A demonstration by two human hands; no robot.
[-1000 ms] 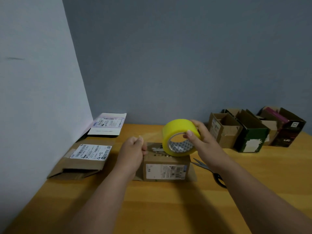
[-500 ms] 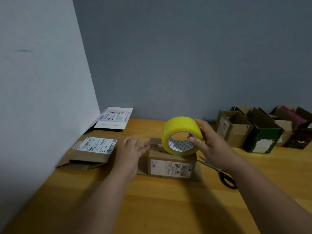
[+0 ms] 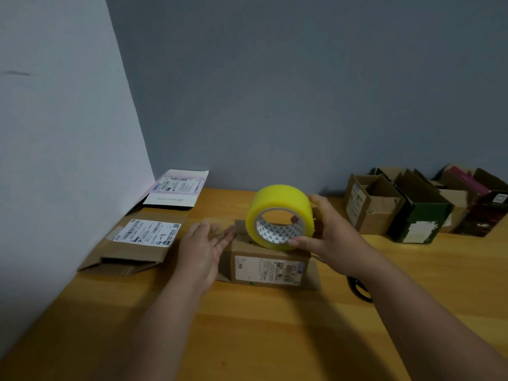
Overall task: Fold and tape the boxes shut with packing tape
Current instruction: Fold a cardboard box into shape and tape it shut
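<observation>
Setting: grey walls are met in a corner behind a wooden tabletop (image 3: 261, 334).
Box in hand: a small brown cardboard box with a printed label on its near side (image 3: 270, 266) is set near the middle of the table, its top flaps folded down.
Tape: a wide yellow roll of packing tape (image 3: 280, 215) is held on edge on the box top.
Right hand: the right hand (image 3: 328, 237) is curled round the roll, thumb at the lower rim, fingers behind.
Left hand: the left hand (image 3: 204, 246) is held with fingers straight and nothing gripped, at the box's left side; contact cannot be told.
Free end: not made out.
Doing it well: the flaps should be pressed flat by the left hand, and the tape drawn along the seam and over both edges.
Waiting: flattened labelled cartons (image 3: 140, 243) lie left; open boxes (image 3: 398, 204) stand right.
</observation>
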